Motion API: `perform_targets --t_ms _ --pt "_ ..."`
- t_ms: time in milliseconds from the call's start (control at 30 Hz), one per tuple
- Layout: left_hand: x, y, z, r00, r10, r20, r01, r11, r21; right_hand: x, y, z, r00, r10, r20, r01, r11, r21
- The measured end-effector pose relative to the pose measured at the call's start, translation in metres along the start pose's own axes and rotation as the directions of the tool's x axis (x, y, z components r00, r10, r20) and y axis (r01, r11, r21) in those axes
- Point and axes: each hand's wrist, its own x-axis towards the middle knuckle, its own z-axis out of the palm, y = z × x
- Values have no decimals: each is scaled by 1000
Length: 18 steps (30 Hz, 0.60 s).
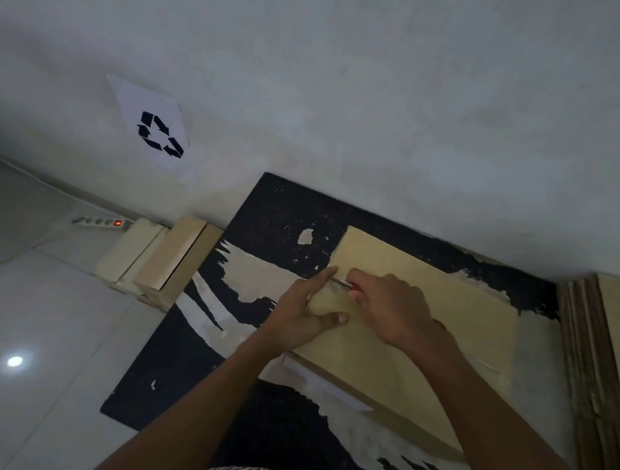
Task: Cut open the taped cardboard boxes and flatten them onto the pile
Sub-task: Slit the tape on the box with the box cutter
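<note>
The box lies on the black mat by the wall. The left hand presses flat on its near end to steady it; the right hand grasps a cutter at the tape seam. Two more boxes wait left; the pile stands right, unobstructed.

The right hand covers nearly all of the cutter; only a short metal stub and a bit of red show, and its tip cannot be made out against the left hand's fingers. The cardboard box hides the mat's far right part. The pile of flattened cardboard runs off the picture's right edge. The power strip's sockets are too small to count.
</note>
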Motion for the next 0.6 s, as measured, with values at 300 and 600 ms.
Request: perform_targets --t_ms 300,600 --pt "15 9 -28 998 18 63 -20 1000 18 9 -9 -8 999 -12 37 14 998 -55" --pt "16 13 -27 999 39 7 -39 995 95 7 -26 -19 997 -12 79 26 985 -169"
